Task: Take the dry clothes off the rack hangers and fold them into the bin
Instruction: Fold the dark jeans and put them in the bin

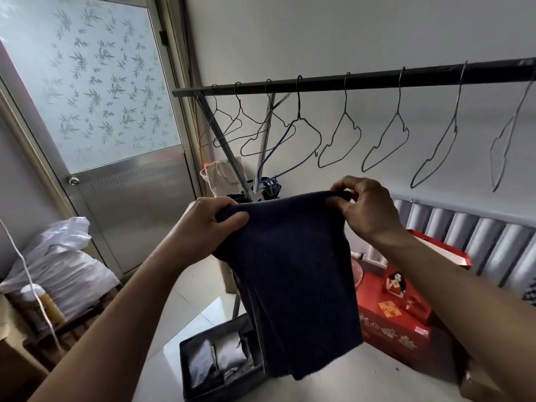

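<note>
A dark navy garment [293, 274] hangs in front of me, held up by its top edge. My left hand [211, 221] grips its upper left corner with curled fingers. My right hand [365, 210] pinches the upper right corner between thumb and fingers. Behind and above runs the black rack bar [348, 81] with several bare wire hangers [342, 140] on it. On the floor below the garment stands a dark bin [191, 372] with folded grey clothes [217, 358] inside; the garment's lower end hangs over its right part.
A frosted door [95, 91] fills the left. White plastic bags [58, 256] sit on a stand at lower left. Red boxes [394, 323] lie on the floor at right, below a radiator [478, 245]. A cloth bag [223, 177] hangs by the rack's leg.
</note>
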A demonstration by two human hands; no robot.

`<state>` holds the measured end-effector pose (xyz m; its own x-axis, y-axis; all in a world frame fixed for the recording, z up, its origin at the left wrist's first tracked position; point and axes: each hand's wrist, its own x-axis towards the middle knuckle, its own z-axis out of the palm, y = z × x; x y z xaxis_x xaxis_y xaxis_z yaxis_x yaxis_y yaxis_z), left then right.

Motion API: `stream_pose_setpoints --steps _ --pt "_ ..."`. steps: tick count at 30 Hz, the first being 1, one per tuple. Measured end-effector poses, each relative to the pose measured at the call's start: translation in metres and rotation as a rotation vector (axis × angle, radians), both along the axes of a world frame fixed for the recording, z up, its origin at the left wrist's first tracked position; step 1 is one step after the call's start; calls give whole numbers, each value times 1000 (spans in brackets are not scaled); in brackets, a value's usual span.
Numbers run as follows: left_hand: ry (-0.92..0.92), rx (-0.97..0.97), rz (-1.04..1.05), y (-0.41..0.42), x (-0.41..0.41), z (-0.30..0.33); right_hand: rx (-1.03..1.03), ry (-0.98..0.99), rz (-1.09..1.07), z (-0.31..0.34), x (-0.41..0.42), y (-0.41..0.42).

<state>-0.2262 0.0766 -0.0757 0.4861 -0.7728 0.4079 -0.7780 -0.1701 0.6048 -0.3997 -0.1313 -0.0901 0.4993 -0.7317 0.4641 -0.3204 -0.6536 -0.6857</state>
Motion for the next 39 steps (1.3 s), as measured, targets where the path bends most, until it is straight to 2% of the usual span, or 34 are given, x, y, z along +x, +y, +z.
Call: stream_pose_setpoints --steps 4,6,10,13,15,18,23,25,27,29,31,33,36,39 --pt "164 -80 17 -9 -5 -2 120 -97 0 -10 10 -8" --pt "239 -93 30 -15 -8 -4 232 -130 65 -15 10 2" --pt "414 -146 76 -27 -19 -5 479 -66 382 -28 2 45" --pt "557 -219 93 -36 -26 -3 539 43 606 -43 2 69" --pt "620 -266 102 -40 -29 0 523 45 663 -56 9 80" --pt "680 -322 98 -43 -34 7 409 -56 525 -73 26 93" --pt "739 -395 85 -50 -49 17 398 -304 246 -66 41 99" --pt "813 -432 -33 -49 -55 20 522 -355 220 -54 39 91" --pt "751 -469 -89 -40 -52 19 679 -377 231 -46 35 80" --pt "562 -478 25 -27 -40 7 778 -415 242 -39 29 72" --pt "531 -440 180 -16 -24 -16 862 -480 282 -31 23 66" --pt "730 -369 166 -7 -11 -45 937 -535 331 -22 20 63" --pt "1087 -312 -111 0 -7 -79 1010 -569 391 -13 18 60" --pt "1216 -351 -261 1 -14 -89 1044 -565 425 -8 19 58"
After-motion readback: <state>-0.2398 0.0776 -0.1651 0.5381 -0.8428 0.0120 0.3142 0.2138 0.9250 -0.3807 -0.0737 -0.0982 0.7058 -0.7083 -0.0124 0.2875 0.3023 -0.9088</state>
